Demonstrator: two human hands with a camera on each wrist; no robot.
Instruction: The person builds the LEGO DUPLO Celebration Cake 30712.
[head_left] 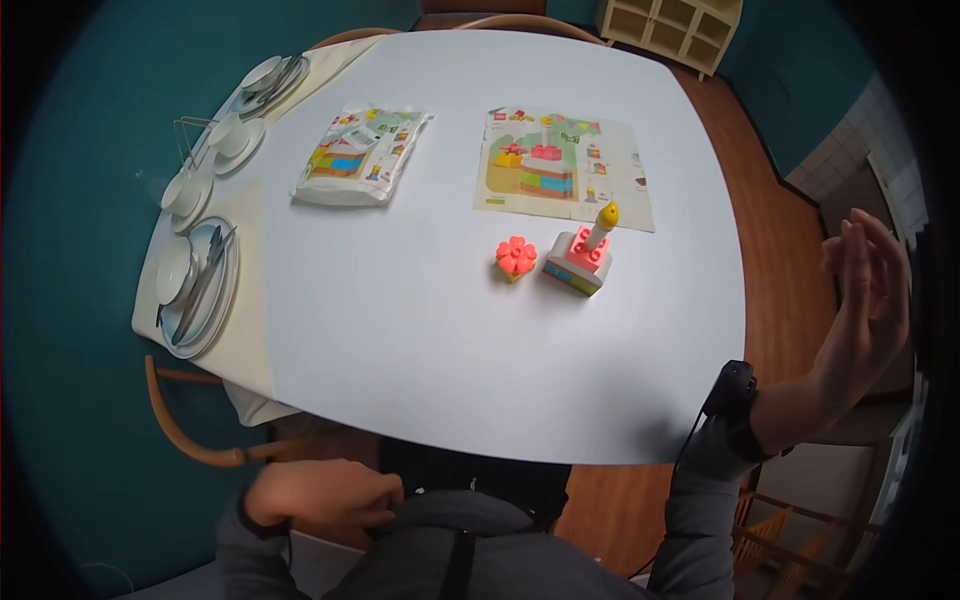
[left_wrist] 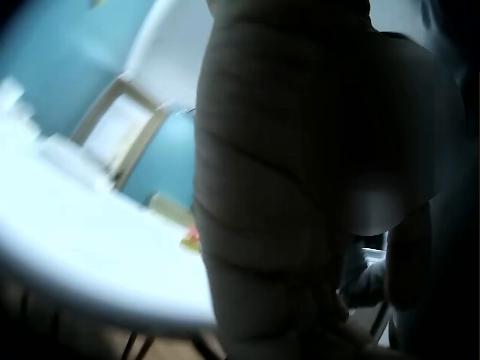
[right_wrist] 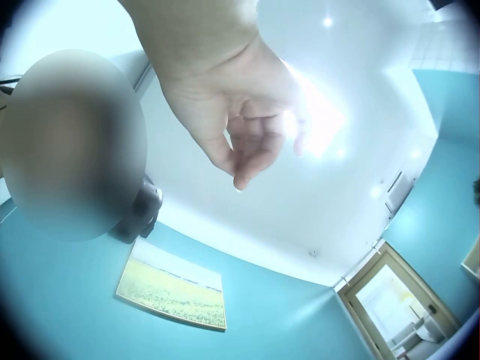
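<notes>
My left hand (head_left: 325, 495) is close to my body below the table's front edge, its fingers loosely curled round nothing. In the left wrist view it is dark and much of it is hidden in shadow. Off the table's right side, my right hand (head_left: 865, 310) is raised with bent, relaxed fingers and holds nothing; the right wrist view shows the same hand (right_wrist: 240, 120) against the ceiling. On the table stands a toy-brick cake slice (head_left: 577, 268) with a pink brick and an upright candle (head_left: 603, 225) on top. Just left of it sits a pink brick flower (head_left: 516, 256) on a small base.
A printed instruction sheet (head_left: 560, 165) lies flat behind the cake. Further left is a white printed bag (head_left: 362, 155). Plates (head_left: 228, 290), cups (head_left: 178, 268) and cutlery line the table's left side on a cream cloth (head_left: 255, 350). A wooden chair (head_left: 165, 420) stands at the front left.
</notes>
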